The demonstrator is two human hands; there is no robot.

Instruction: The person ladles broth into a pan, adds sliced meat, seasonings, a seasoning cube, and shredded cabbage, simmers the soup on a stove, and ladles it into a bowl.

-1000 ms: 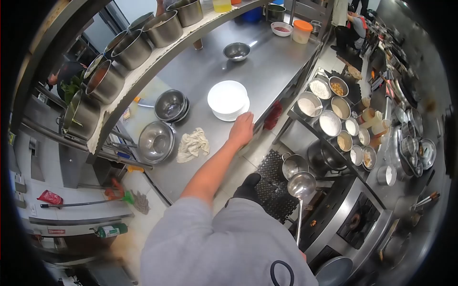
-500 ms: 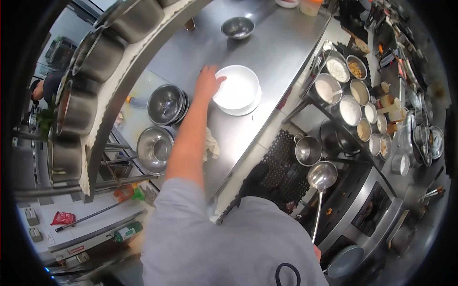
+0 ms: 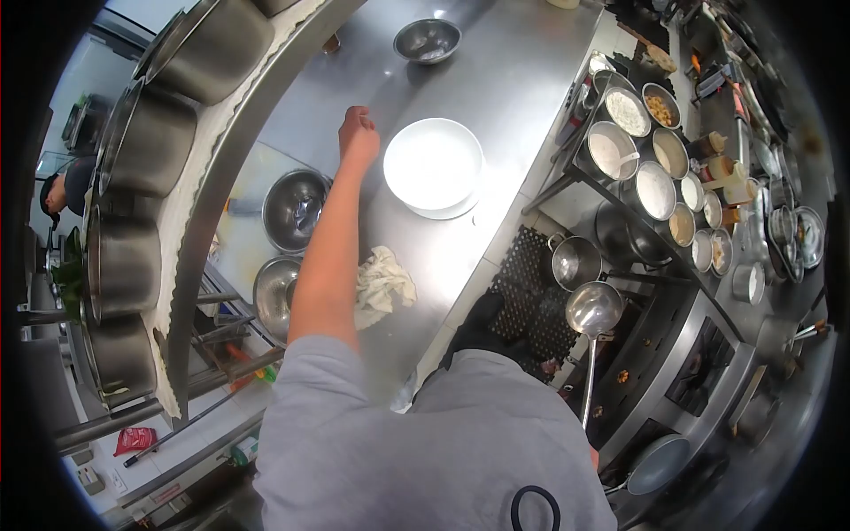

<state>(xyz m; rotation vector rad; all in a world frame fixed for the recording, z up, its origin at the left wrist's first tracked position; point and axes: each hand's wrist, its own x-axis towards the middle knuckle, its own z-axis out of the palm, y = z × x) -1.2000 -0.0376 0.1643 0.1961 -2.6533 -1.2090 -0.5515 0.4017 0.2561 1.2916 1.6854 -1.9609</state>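
Observation:
My left hand (image 3: pixel 359 134) is over the steel table, left of a white bowl (image 3: pixel 434 164) and apart from it. Its fingers are curled in, with nothing visible in them. The bowl rests on a white plate (image 3: pixel 452 211), whose edge shows below it. At the lower right, only a sliver of my right hand (image 3: pixel 594 457) shows past my shirt, at the lower end of the handle of a long steel ladle (image 3: pixel 594 310). The ladle's bowl hangs beside a steel pot (image 3: pixel 575 263). A crumpled cloth (image 3: pixel 383 285) lies right of my left forearm.
Steel bowls (image 3: pixel 295 211) stand left of my forearm; another (image 3: pixel 427 42) is farther back. A shelf with pots (image 3: pixel 150 142) curves along the left. Ingredient containers (image 3: pixel 655 190) and a stove (image 3: pixel 704 363) are right. Another person (image 3: pixel 66 190) is at the far left.
My left hand went from the front edge of the plate to the bowl's left rim, then came away to the left and its fingers curled. The view has shifted; the ladle remains at the right.

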